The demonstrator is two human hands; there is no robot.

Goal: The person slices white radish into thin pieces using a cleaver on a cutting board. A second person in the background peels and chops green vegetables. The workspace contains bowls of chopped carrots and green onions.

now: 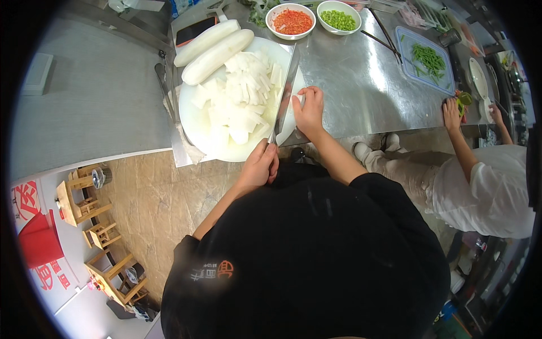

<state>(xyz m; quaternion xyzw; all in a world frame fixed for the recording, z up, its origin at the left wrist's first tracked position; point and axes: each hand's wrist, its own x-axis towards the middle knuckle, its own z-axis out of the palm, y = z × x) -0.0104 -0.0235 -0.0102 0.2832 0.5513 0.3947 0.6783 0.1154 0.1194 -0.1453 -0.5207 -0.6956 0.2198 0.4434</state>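
Observation:
My left hand (261, 167) is closed round the handle of a large kitchen knife (285, 93), whose blade points away from me along the right side of the round white cutting board (195, 135). To the right of the blade, my right hand (310, 113) is closed with a small white thing at its fingertips; I cannot tell whether it is cloth or food. A heap of cut white radish pieces (244, 93) covers much of the board. Two whole peeled white radishes (218, 56) lie at its far left.
Beyond the board stand a bowl of chopped red pepper (292, 22) and a bowl of chopped greens (337, 20). Chopsticks (385, 39) and a tray of green beans (402, 53) lie to the right. A phone (196, 31) is at far left. A co-worker (480, 186) stands at right.

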